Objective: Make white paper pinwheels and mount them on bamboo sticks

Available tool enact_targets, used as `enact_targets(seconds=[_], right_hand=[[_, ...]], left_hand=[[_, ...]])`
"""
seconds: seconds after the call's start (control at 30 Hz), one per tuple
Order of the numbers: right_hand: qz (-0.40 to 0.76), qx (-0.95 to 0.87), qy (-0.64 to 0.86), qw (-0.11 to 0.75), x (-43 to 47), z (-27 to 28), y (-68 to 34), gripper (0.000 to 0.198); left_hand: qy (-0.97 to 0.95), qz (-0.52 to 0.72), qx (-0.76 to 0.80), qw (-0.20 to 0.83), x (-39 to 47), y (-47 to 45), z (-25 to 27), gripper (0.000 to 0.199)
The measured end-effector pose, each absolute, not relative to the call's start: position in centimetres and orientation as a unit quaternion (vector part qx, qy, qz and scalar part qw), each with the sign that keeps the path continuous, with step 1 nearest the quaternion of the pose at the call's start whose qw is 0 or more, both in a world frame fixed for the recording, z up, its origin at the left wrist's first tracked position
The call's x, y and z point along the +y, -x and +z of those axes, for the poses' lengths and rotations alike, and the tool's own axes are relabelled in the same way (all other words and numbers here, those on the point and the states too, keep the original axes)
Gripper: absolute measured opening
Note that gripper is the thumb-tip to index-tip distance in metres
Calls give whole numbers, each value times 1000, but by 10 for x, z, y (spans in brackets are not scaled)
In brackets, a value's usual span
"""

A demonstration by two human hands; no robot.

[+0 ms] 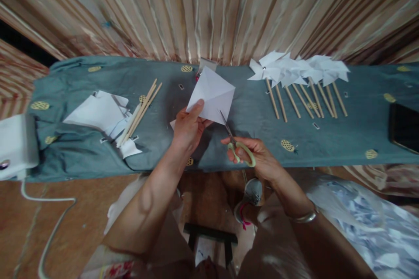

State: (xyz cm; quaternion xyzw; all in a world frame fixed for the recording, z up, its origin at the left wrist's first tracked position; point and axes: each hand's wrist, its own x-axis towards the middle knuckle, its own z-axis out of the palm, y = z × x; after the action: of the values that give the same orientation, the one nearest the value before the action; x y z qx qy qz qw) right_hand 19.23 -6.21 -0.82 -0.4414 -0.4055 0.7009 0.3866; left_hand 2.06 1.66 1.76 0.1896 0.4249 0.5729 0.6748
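Observation:
My left hand (190, 127) pinches a creased white square of paper (214, 89) by its lower left side, thumb on top and fingers underneath. The sheet is held above the cloth with one corner pointing away from me. Scissors (233, 137) with pale green handles are in my right hand (247, 154), fingers through the loops. Their blades reach the paper's lower corner; whether they have cut into it I cannot tell. Behind the sheet, a small clear packet (208, 64) with something red beside it is partly covered.
White paper pinwheels (291, 69) on wooden sticks lie in a row at right. At left are paper sheets (98, 113) and several loose sticks (142, 111). A white device (18, 146) and a dark phone-like object (404, 126) flank the green cloth (229, 157). A curtain (209, 13) hangs behind.

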Motion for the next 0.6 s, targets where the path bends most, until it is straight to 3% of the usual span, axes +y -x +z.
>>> enact_targets(seconds=[0.6], right_hand=[[698,-379,472,383,-61,-4,-187,39]], left_hand=[[-172,554,442,684,16,-20,17,7]])
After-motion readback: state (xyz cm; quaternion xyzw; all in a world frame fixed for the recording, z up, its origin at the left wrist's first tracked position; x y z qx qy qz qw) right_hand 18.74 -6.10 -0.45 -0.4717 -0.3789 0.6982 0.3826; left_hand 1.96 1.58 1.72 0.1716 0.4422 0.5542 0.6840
